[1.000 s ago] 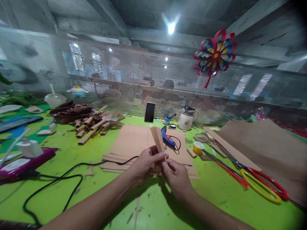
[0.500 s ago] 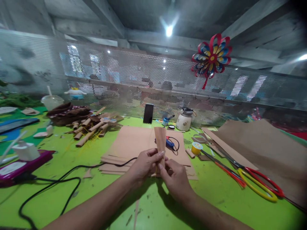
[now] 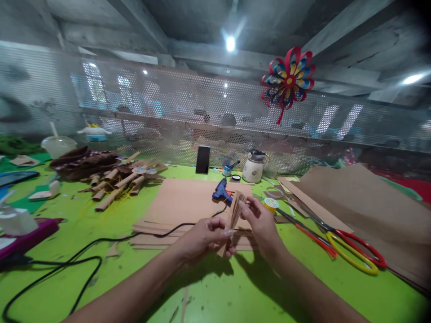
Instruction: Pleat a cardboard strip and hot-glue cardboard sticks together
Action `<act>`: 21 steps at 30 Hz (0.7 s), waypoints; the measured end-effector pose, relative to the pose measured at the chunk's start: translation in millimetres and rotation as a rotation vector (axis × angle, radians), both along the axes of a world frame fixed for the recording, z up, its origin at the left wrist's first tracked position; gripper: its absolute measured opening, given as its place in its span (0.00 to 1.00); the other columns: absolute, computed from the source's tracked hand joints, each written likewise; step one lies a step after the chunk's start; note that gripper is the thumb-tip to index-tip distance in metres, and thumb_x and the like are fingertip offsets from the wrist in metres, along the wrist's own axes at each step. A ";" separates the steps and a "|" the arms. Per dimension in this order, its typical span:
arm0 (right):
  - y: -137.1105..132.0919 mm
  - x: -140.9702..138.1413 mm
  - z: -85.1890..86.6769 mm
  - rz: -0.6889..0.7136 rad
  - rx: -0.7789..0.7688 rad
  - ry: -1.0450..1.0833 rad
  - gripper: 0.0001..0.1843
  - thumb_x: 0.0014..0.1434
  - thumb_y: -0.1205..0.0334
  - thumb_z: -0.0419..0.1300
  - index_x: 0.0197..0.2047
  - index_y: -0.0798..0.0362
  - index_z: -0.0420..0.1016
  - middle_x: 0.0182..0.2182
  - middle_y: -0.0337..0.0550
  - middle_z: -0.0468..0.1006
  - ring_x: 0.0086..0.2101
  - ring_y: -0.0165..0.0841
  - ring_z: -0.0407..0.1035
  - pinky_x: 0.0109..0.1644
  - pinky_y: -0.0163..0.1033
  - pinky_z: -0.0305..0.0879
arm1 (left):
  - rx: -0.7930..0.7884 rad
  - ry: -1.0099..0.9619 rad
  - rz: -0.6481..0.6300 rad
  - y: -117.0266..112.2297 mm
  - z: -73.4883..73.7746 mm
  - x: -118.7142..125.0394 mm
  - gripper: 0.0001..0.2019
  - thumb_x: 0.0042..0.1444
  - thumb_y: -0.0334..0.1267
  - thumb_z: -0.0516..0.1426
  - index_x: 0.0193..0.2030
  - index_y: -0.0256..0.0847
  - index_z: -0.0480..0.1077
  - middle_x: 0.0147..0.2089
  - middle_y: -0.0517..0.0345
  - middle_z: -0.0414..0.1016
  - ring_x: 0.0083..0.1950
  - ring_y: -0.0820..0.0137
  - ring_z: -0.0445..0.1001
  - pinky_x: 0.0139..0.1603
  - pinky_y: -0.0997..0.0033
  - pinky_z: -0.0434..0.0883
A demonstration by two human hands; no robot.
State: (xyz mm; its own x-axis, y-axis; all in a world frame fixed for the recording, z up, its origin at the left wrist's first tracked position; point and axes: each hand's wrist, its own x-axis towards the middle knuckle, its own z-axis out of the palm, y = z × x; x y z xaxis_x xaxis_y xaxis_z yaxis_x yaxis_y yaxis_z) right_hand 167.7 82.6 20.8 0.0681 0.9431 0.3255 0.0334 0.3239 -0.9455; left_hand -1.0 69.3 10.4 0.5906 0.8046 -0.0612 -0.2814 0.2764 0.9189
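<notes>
Just this side of the glue gun [image 3: 222, 190], the left hand [image 3: 212, 235] is pinching the paper bundle [image 3: 233, 214] low, the right hand [image 3: 264, 222] lightly nipping its upper edge; it's looking light, springy, creasable, favouring a low hold!

Left forearm [image 3: 144, 279]: bare, it slanted up from the lower left toward the middle.
Left hand [image 3: 211, 235]: it was closed in a pinch, thumb lying on top and pointing rightward, fingers curled beneath.
Right forearm [image 3: 308, 280]: also bare, it rose leftward from the lower right.
Right hand [image 3: 265, 224]: held a little farther forward, it pinched with bent fingers, their tips aimed leftward.
</notes>
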 end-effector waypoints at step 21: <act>-5.0 2.9 1.4 0.035 0.016 -0.055 0.20 0.58 0.50 0.58 0.48 0.55 0.73 0.26 0.39 0.70 0.25 0.28 0.62 0.26 0.33 0.63 | -0.069 -0.024 -0.110 -4.0 -6.1 2.7 0.12 0.47 0.35 0.65 0.29 0.35 0.65 0.29 0.50 0.75 0.33 0.61 0.78 0.29 0.69 0.71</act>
State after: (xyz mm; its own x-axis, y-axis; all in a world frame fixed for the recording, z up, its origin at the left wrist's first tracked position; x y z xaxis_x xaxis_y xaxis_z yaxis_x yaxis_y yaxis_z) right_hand 170.6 77.6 22.2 0.0162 0.9392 0.3430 0.0738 0.3410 -0.9372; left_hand 1.7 65.4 4.3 0.6773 0.7291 -0.0986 -0.2675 0.3689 0.8902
